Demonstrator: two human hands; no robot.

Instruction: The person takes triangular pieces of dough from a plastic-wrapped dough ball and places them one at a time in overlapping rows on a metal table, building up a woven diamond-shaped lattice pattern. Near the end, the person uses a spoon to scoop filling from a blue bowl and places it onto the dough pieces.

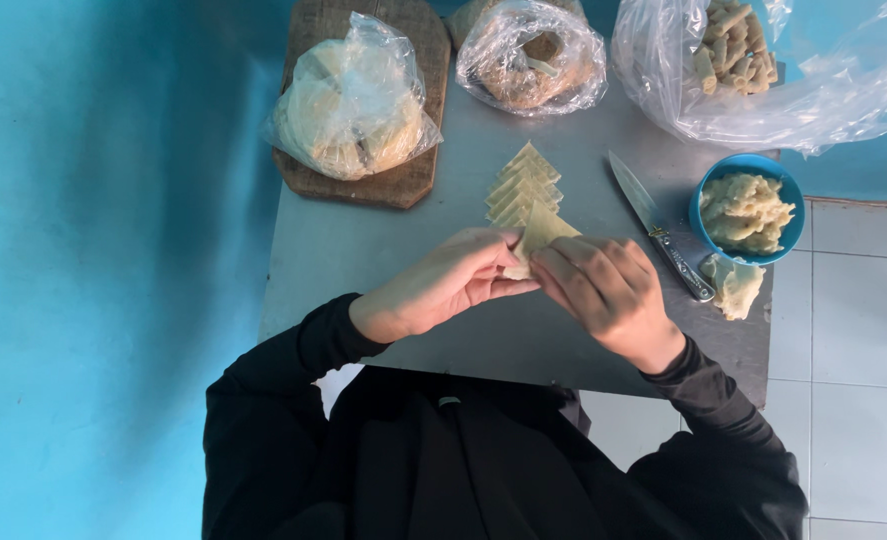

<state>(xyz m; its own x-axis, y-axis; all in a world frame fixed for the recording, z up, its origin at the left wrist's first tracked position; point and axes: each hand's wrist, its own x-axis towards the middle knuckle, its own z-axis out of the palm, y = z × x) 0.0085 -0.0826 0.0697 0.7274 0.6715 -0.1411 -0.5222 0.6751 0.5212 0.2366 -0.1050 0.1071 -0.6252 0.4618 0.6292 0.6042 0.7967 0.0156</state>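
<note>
At centre of the grey surface (383, 250) | left hand (443, 285) and right hand (608, 290) fingers pinch one pale pastry sheet (538, 235) | stack of cut sheets (521, 185) touching it at 12 o'clock | knife (658, 228) at 3 o'clock, blue bowl of filling (748, 207) near right edge | open room at 9 o'clock, below bagged wrappers (353, 100).

Beyond the fingers lies a stack of cut sheets (521, 188), just past the fingertips. Farther out, a board (419, 105) carries a bag of flat rounds (351, 98), with a second bag (531, 55) beside it. Right of the fingers lies a knife (657, 224), then a blue bowl (705, 190) of filling and a loose lump (735, 284) on the metal table (363, 240).
</note>
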